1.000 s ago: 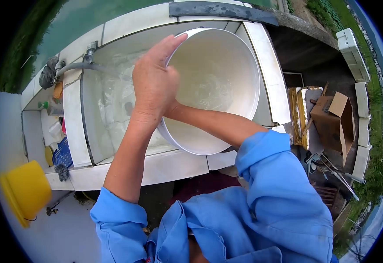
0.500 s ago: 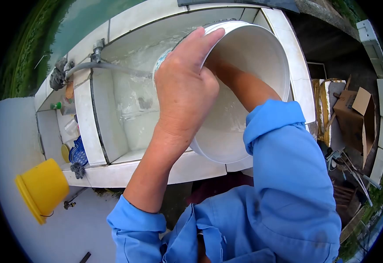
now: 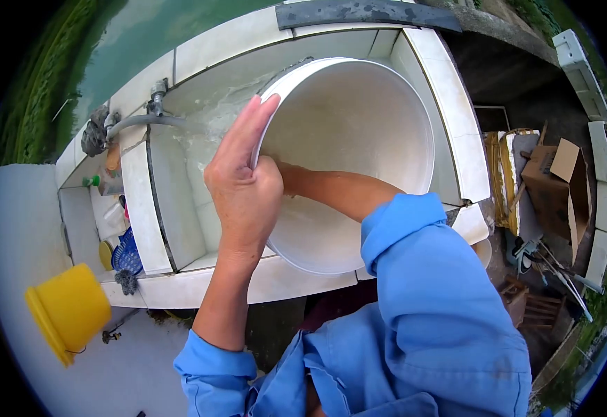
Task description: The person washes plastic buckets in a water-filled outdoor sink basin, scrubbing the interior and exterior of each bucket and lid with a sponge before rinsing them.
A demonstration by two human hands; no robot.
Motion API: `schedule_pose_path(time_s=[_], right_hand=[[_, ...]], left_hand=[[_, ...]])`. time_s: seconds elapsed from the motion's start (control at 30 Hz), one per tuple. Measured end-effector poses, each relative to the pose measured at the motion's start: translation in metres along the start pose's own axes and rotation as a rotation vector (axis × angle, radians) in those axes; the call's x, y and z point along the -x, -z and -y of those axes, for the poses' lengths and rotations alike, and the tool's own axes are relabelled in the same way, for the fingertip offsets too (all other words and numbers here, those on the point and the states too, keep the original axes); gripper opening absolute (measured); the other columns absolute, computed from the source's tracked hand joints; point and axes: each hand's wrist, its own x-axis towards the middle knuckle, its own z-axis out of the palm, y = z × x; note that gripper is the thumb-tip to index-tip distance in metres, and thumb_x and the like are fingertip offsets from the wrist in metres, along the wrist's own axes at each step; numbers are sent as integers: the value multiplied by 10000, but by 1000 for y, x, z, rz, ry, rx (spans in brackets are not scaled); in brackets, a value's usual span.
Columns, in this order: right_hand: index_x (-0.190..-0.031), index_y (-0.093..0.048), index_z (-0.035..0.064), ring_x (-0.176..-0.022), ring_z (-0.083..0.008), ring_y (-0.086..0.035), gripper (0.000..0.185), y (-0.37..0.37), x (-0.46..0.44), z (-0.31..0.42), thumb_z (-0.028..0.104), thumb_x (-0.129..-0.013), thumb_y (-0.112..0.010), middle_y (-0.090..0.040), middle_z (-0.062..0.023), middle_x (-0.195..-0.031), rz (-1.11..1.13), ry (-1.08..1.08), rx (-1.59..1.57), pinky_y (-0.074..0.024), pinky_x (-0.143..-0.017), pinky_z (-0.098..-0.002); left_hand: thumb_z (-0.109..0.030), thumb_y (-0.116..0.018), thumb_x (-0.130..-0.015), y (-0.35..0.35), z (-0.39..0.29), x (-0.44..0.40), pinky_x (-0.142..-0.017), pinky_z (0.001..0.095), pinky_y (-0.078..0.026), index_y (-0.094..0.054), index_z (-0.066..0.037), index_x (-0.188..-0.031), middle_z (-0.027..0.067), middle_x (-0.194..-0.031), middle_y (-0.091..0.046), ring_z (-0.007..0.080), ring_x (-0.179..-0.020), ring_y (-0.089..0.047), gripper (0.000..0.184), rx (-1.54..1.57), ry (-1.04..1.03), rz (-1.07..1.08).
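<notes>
A large white bucket (image 3: 359, 118) is tilted over the tiled basin (image 3: 449, 111), its mouth facing me. My left hand (image 3: 244, 170) is closed on the left side of its rim, with the thumb bent at the edge and the fingers along the outside. Inside the bucket reaches my right hand (image 3: 287, 179), near the left inner wall. Its fingers are hidden behind my left hand, so what they hold, if anything, does not show. Some cloudy water seems to lie in the bucket's lower part. Water is also in the basin behind it.
A grey hose (image 3: 143, 121) runs from a tap (image 3: 157, 94) over the basin's left end. At left are a blue plastic basket (image 3: 127, 251) and a hanging yellow bucket (image 3: 70, 306). A cardboard box (image 3: 554, 184) stands at right. Green water lies beyond the basin.
The bucket and my left hand have shifted left and down in view, and the bucket's mouth faces me more. My right forearm now reaches further left inside. The camera view has moved slightly.
</notes>
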Motion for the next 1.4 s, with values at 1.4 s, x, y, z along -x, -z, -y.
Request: schedule_pose_path(time_s=[1.4], right_hand=[[-1122,-505,79,-1080,-215,-442,291,-22,35,-122,142,-850,-426,-500,-93,-1098,-122,-423,141,-377,-904,-339]], left_hand=[[138,-389,-605,0,12,12,-853,310,-437,-598,-138,-1100,189,-1127,-558,295,-1038,-557,605,-62,-121,-94]])
